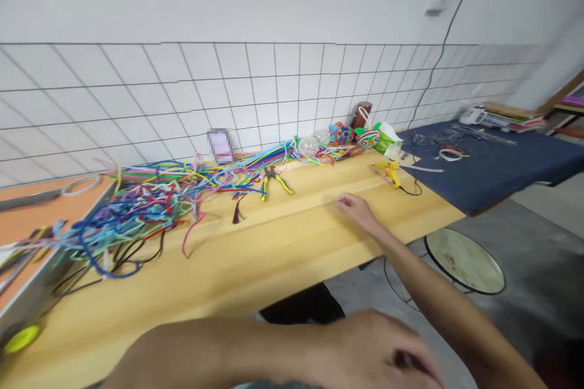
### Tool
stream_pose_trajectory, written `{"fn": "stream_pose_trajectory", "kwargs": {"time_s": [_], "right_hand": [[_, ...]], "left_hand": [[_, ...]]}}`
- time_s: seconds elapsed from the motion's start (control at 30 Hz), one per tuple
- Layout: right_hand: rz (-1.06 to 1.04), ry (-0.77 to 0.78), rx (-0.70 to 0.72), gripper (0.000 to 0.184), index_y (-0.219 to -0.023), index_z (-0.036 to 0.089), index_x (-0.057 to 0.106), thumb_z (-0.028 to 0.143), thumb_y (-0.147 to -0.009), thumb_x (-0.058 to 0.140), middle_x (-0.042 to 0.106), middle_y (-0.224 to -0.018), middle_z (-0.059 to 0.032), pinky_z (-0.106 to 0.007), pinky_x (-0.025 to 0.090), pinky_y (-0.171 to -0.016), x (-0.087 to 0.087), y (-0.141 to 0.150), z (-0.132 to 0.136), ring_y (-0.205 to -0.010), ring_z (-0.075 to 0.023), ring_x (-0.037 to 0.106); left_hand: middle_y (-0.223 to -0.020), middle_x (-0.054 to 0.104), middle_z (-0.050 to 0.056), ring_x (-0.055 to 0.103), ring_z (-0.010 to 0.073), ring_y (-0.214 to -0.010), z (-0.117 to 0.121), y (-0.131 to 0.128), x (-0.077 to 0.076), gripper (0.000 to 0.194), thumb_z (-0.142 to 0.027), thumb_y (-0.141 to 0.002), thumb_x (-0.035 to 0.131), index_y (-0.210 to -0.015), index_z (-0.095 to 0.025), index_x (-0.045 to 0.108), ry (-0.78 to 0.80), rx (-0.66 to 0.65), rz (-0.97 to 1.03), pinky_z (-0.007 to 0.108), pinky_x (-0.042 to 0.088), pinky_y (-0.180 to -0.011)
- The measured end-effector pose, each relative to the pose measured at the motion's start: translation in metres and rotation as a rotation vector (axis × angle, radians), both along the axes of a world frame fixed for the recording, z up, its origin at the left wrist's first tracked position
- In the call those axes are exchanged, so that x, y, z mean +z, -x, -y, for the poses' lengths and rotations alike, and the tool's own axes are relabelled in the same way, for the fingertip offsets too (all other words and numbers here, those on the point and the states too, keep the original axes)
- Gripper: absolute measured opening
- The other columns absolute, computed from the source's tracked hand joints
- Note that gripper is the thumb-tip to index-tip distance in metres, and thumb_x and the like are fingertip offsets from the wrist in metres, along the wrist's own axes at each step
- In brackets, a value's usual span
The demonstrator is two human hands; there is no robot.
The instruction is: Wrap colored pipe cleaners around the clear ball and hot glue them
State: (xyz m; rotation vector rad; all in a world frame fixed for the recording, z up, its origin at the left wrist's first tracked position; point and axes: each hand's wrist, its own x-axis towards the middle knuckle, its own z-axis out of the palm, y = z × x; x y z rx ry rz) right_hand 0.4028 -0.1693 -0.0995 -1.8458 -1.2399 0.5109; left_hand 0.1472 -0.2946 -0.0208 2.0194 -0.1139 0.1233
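Observation:
Close to the camera, my left hand [383, 349] crosses the bottom of the head view with its fingers curled in. Whether anything is inside them is hidden. My right hand [356, 209] is at the middle of the wooden table [255, 261], its fingers closed and slightly blurred; no held thing can be made out. The nearest item to it is a yellow glue gun [390, 173] on its right. Pliers with yellow and black handles [276, 182] lie on its left, spread apart. A dark tassel [236, 213] rests left of the pliers.
Tangled colourful cords [137, 206] cover the table's left part. Along the grid wall stand a phone [221, 146], clear plastic balls [309, 146], painted ornaments [342, 134] and a green-white box [389, 140]. A black power cord [438, 61] hangs at right. A round stool [465, 260] stands below.

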Motion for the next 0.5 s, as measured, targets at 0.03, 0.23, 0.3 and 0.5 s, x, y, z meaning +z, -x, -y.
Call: {"fn": "stream_pose_trajectory", "kwargs": {"time_s": [0.03,0.23,0.3,0.5], "right_hand": [[0.051,-0.006,-0.105,0.015,-0.087,0.022,0.07,0.031,-0.083,0.06,0.075,-0.089,-0.0049,-0.035,0.052,-0.086,0.001,-0.02,0.002,-0.087,-0.0218,0.066],[0.327,0.023,-0.651,0.05,-0.128,0.006,0.061,0.031,-0.084,0.059,0.063,-0.134,-0.0287,-0.052,0.039,-0.114,0.007,-0.126,0.009,-0.131,-0.0374,0.054],[0.366,0.07,-0.737,0.062,-0.137,-0.001,0.055,0.031,-0.084,0.063,0.058,-0.141,-0.0343,-0.054,0.037,-0.116,0.005,-0.147,0.003,-0.137,-0.041,0.05],[0.396,0.2,-0.722,0.044,-0.127,0.008,0.067,0.032,-0.091,0.075,0.07,-0.128,-0.0222,-0.049,0.052,-0.105,-0.007,-0.189,-0.025,-0.121,-0.0334,0.065]], "left_hand": [[-0.094,0.081,0.003,0.074,0.014,-0.081,-0.024,0.003,-0.006,0.012,-0.017,-0.097,0.069,-0.102,-0.019,0.079,-0.009,0.086,0.007,0.021,0.057,-0.075],[-0.089,0.078,0.006,0.071,0.0147,-0.08,-0.097,0.041,-0.06,0.014,-0.021,-0.098,0.065,-0.096,-0.02,0.079,-0.025,0.336,-0.007,0.023,0.054,-0.076],[-0.085,0.077,0.005,0.069,0.0139,-0.075,-0.103,0.048,-0.077,0.013,-0.021,-0.097,0.065,-0.095,-0.02,0.079,0.003,0.384,0.034,0.022,0.052,-0.071],[-0.085,0.079,0.005,0.071,0.0145,-0.078,-0.109,0.052,-0.096,0.013,-0.023,-0.1,0.065,-0.096,-0.021,0.078,0.104,0.406,0.062,0.024,0.055,-0.078]]}}
